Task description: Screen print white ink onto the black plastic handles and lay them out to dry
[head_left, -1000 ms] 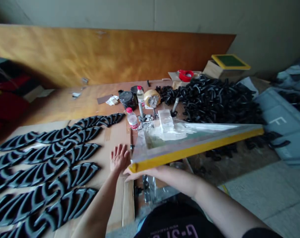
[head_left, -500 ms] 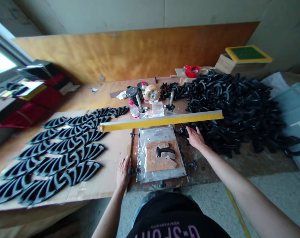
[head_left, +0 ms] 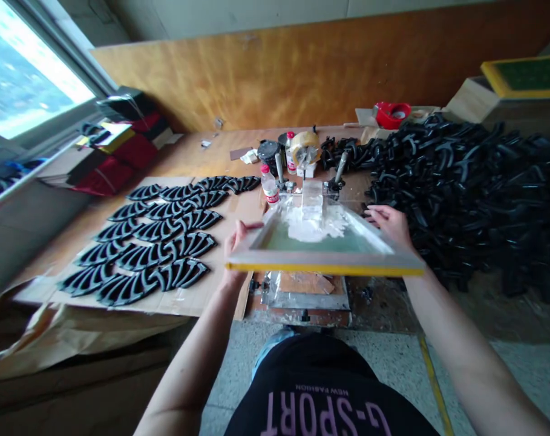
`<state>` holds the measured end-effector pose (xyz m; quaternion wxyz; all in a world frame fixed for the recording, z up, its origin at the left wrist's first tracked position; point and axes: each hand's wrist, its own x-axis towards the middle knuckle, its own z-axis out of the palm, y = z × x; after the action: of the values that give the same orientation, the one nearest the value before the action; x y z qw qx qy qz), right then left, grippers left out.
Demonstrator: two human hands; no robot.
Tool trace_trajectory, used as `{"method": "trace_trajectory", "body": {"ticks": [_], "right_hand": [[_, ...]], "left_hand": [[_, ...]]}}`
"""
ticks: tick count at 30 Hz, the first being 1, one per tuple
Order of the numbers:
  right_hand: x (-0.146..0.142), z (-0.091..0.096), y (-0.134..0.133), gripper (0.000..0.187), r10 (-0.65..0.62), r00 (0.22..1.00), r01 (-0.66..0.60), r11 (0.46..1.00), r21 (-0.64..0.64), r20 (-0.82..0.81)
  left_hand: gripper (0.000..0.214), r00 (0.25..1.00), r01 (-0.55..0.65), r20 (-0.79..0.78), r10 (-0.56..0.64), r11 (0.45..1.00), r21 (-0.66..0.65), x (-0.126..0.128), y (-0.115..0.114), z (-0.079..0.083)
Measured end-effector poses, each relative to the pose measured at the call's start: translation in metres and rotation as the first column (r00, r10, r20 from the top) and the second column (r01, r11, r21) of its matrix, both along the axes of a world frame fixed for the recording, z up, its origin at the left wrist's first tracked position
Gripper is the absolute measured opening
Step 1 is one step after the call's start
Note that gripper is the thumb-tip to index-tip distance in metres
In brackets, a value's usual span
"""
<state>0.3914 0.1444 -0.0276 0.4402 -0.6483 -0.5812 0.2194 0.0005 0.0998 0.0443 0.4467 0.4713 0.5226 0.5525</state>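
Note:
A screen-printing frame [head_left: 324,261] with a yellow front edge sits tilted in front of me, its far end hinged on clamps. White ink [head_left: 313,225] and a clear block [head_left: 311,198] lie on its green mesh. My left hand [head_left: 238,241] grips the frame's left side, thumb on top. My right hand [head_left: 389,223] holds the right side, fingers curled over the rail. Under the frame lies a foil-covered base plate [head_left: 302,297] with a brown pad on it.
Rows of black curved parts [head_left: 166,242] lie on cardboard at the left. A big heap of the same black parts [head_left: 465,181] fills the right. Bottles [head_left: 269,186], a tape roll [head_left: 305,148] and a black can [head_left: 268,154] stand behind the frame. A window is far left.
Half a second ago the frame stood swung up with both hands off it, and a black part lay on the plate. Now it is lowered over the plate with a hand on each side.

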Motion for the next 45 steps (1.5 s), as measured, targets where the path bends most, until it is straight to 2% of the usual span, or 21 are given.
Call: {"method": "trace_trajectory", "body": {"ticks": [2, 4, 7, 10, 12, 14, 17, 19, 20, 23, 24, 27, 29, 31, 34, 36, 38, 40, 42, 43, 45], "right_hand": [[-0.022, 0.012, 0.002, 0.036, 0.013, 0.998, -0.015, 0.999, 0.028, 0.059], [-0.057, 0.021, 0.004, 0.044, 0.104, 0.963, -0.123, 0.991, 0.059, 0.249], [-0.116, 0.025, 0.008, 0.061, 0.229, 0.807, -0.281, 0.96, 0.012, 0.544], [-0.151, 0.016, 0.002, 0.035, 0.349, 0.654, -0.325, 0.931, -0.168, 0.671], [-0.157, 0.009, -0.013, 0.017, 0.439, 0.584, -0.355, 0.894, -0.272, 0.682], [-0.152, 0.005, -0.035, 0.014, 0.519, 0.504, -0.437, 0.843, -0.314, 0.69], [-0.139, 0.008, -0.062, 0.022, 0.652, 0.346, -0.631, 0.694, -0.347, 0.675], [-0.134, 0.012, -0.068, 0.017, 0.713, 0.293, -0.698, 0.615, -0.367, 0.638], [-0.133, 0.013, -0.067, 0.014, 0.713, 0.309, -0.697, 0.62, -0.361, 0.629], [-0.133, 0.008, -0.065, 0.016, 0.631, 0.412, -0.636, 0.716, -0.288, 0.657], [-0.133, 0.004, -0.066, 0.02, 0.613, 0.42, -0.635, 0.726, -0.266, 0.669], [-0.132, -0.005, -0.075, 0.024, 0.659, 0.365, -0.712, 0.653, -0.259, 0.657], [-0.135, -0.003, -0.074, 0.019, 0.677, 0.385, -0.717, 0.647, -0.257, 0.628], [-0.143, 0.008, -0.059, 0.017, 0.627, 0.49, -0.649, 0.726, -0.227, 0.606], [-0.149, 0.036, -0.016, 0.039, 0.479, 0.66, -0.481, 0.861, -0.164, 0.579], [-0.134, 0.054, 0.014, 0.054, 0.367, 0.747, -0.369, 0.922, -0.115, 0.554], [-0.101, 0.064, 0.037, 0.054, 0.198, 0.847, -0.219, 0.976, -0.015, 0.493], [-0.063, 0.06, 0.045, 0.045, -0.015, 0.919, -0.018, 0.997, 0.08, 0.393], [-0.038, 0.042, 0.038, 0.038, -0.126, 0.927, 0.115, 0.992, 0.052, 0.354], [-0.035, 0.03, 0.029, 0.036, -0.098, 0.922, 0.11, 0.994, -0.01, 0.374], [-0.047, 0.002, 0.004, 0.034, 0.104, 0.887, -0.029, 0.985, -0.17, 0.451]], "left_hand": [[0.052, 0.991, 0.119, -0.044, -0.13, 0.972, -0.202, -0.011, -0.027, -0.031], [0.059, 0.964, 0.221, -0.071, -0.257, 0.92, -0.322, -0.02, -0.044, -0.067], [0.076, 0.935, 0.254, -0.147, -0.322, 0.9, -0.354, -0.022, -0.051, -0.114], [0.073, 0.917, 0.241, -0.225, -0.33, 0.906, -0.347, -0.02, -0.048, -0.142], [0.072, 0.912, 0.243, -0.237, -0.334, 0.907, -0.345, -0.021, -0.046, -0.152], [0.071, 0.911, 0.241, -0.235, -0.338, 0.901, -0.361, -0.023, -0.046, -0.158], [0.068, 0.917, 0.226, -0.225, -0.329, 0.895, -0.384, -0.026, -0.046, -0.164], [0.067, 0.927, 0.214, -0.209, -0.311, 0.898, -0.385, -0.026, -0.046, -0.167], [0.067, 0.933, 0.212, -0.194, -0.303, 0.899, -0.384, -0.025, -0.045, -0.168], [0.068, 0.948, 0.222, -0.129, -0.29, 0.897, -0.381, -0.024, -0.044, -0.169], [0.069, 0.952, 0.225, -0.112, -0.287, 0.897, -0.38, -0.023, -0.044, -0.169], [0.071, 0.958, 0.221, -0.086, -0.274, 0.895, -0.387, -0.02, -0.044, -0.163], [0.073, 0.961, 0.214, -0.075, -0.265, 0.891, -0.401, -0.019, -0.045, -0.154], [0.077, 0.961, 0.227, -0.053, -0.272, 0.882, -0.412, -0.019, -0.046, -0.14], [0.084, 0.957, 0.26, -0.009, -0.288, 0.875, -0.409, -0.021, -0.046, -0.105], [0.073, 0.968, 0.228, -0.01, -0.25, 0.9, -0.372, -0.021, -0.043, -0.073], [0.055, 0.982, 0.178, 0.0, -0.186, 0.938, -0.296, -0.017, -0.034, -0.039], [0.05, 0.99, 0.131, 0.063, -0.122, 0.98, -0.153, -0.008, -0.017, -0.007], [0.048, 0.985, 0.095, 0.147, -0.093, 0.995, -0.008, 0.002, 0.006, 0.018], [0.047, 0.981, 0.078, 0.176, -0.085, 0.996, 0.044, 0.007, 0.017, 0.028], [0.046, 0.977, 0.046, 0.202, -0.063, 0.995, 0.084, 0.015, 0.033, 0.036]]}}
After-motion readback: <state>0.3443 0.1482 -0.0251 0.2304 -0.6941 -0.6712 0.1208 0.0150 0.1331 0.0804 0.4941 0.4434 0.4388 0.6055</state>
